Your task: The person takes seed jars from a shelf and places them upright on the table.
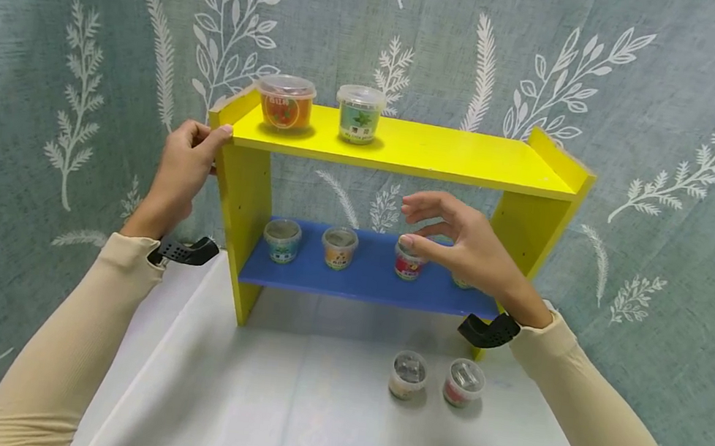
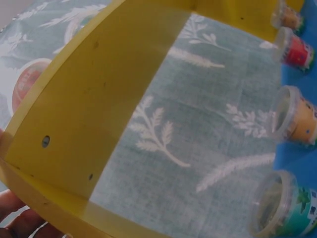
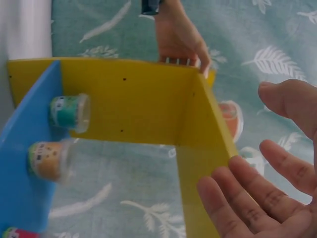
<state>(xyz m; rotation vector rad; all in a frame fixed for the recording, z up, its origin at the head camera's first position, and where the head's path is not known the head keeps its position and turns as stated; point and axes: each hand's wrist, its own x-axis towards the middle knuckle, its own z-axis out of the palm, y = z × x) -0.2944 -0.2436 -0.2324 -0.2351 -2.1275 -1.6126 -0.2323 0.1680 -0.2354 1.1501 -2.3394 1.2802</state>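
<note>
My left hand (image 1: 181, 166) grips the upper left corner of a two-tier shelf (image 1: 445, 150), thumb on the yellow edge; its fingers (image 2: 29, 223) show at that corner in the left wrist view. In front of the lower blue board, my right hand (image 1: 464, 246) has its fingers apart, and the right wrist view shows nothing in its palm (image 3: 292, 223). Behind its thumb in the head view is a small lidded cup with a red label (image 1: 408, 266). Another cup (image 1: 462, 283) is mostly hidden by this hand. A teal cup (image 1: 282, 242) and an orange-labelled cup (image 1: 338, 250) stand further left.
On the yellow top board stand a larger orange cup (image 1: 285, 106) and a green cup (image 1: 359, 116), both lidded. Two more lidded cups, one pale (image 1: 406, 379) and one red (image 1: 461, 389), sit on the white table (image 1: 258, 396) before the shelf. A patterned curtain (image 1: 686, 128) hangs behind.
</note>
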